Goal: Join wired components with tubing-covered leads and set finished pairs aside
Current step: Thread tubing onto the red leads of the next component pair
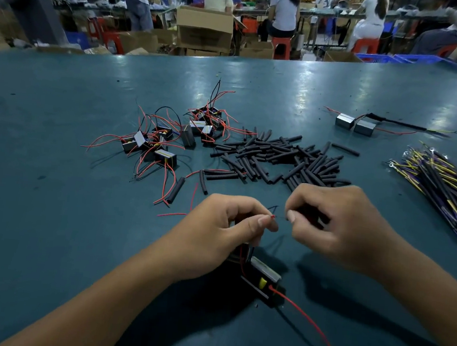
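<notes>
My left hand (221, 228) pinches the tip of a red lead (273, 216) between thumb and forefinger. A small black wired component (262, 278) with a yellow part hangs under that hand, and a long red wire (307, 319) trails from it toward me. My right hand (340, 221) pinches a thin dark wire end right beside the red tip, with black tubing partly hidden inside its curled fingers. The two wire ends nearly touch between my hands.
A heap of black tubing pieces (279, 158) lies beyond my hands. Loose components with red wires (169, 138) sit to the left. A finished pair (356, 124) lies at the far right, and a bundle of black and yellow leads (450, 193) at the right edge. People work at benches behind the table.
</notes>
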